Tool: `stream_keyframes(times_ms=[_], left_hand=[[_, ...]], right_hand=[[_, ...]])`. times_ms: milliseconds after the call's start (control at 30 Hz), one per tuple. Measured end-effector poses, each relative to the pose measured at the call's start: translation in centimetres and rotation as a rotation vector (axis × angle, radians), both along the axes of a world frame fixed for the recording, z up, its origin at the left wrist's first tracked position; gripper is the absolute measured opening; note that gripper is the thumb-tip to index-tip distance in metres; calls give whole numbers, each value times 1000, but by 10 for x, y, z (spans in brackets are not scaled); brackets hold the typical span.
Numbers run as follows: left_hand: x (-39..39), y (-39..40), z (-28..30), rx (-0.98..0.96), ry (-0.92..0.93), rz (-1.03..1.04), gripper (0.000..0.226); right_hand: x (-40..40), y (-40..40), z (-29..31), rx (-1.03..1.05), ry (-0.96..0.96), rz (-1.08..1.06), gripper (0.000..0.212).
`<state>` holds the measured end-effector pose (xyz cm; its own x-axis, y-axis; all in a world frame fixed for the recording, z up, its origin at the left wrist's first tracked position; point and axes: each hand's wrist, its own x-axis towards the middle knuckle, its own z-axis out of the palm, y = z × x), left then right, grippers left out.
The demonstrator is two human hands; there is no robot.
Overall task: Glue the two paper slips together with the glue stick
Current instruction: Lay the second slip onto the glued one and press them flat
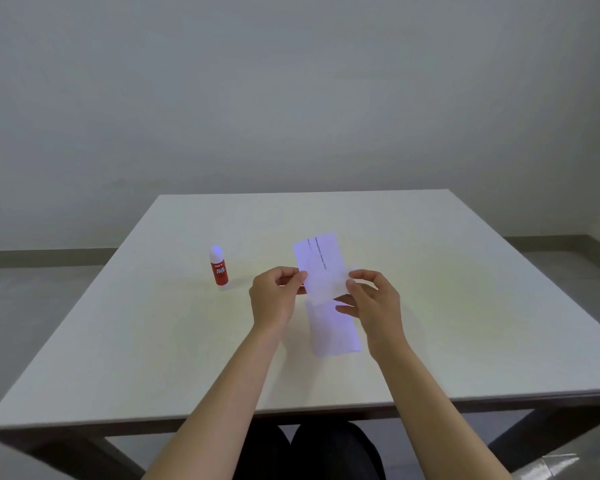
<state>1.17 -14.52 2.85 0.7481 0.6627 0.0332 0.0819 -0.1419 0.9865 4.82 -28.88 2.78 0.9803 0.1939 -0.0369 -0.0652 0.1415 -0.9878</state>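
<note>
Paper first: upper white paper slip (pixel 321 263), rectangular, with two thin lines of dark print along its left side, too small to read, held above the pale square table (pixel 430 306), far end tilted up and slightly right. Pinched at its lower left edge between thumb and fingers of the left hand (pixel 274 299); pinched at its lower right edge by the right hand (pixel 373 299), thumb on top, fingers curled beneath. Second white paper slip (pixel 335 329), blank on the visible face, lying flat on the table just below the first, its far end hidden under the held slip and the right-hand fingers; whether the two touch cannot be told. Both tinted faintly violet by the light. Red glue stick with white rounded cap (pixel 219 266), standing upright on the table, well left of the left hand, cap on, white lettering on the red body, ungripped.
</note>
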Motion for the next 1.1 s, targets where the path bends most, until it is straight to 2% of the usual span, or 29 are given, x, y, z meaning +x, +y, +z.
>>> stream_keyframes(times_ms=[133,233,333,500,667,900,1100], left_hand=[[-2,2,-1,29,19,-20,14],[-6,1,-6,82,46,-58,13],[-11,-2,-11,94,72,-86,10],[-17,-4,-18,132,167,-123,14],[-25,-9,-24,200,240,-143,17],[-25,-9,-25,247,259,-134,8],[-24,-11,-27,237,252,-145,11]], right_hand=[[7,-9,4,-276,-83,139,4],[12,-13,3,-397,-116,145,9],[17,-18,1,-424,-107,137,12],[19,-31,-6,-467,-79,247,16],[13,-33,-21,-525,-53,240,21],[10,-29,-27,-576,-107,210,18],[12,-32,-26,-612,-116,215,18]])
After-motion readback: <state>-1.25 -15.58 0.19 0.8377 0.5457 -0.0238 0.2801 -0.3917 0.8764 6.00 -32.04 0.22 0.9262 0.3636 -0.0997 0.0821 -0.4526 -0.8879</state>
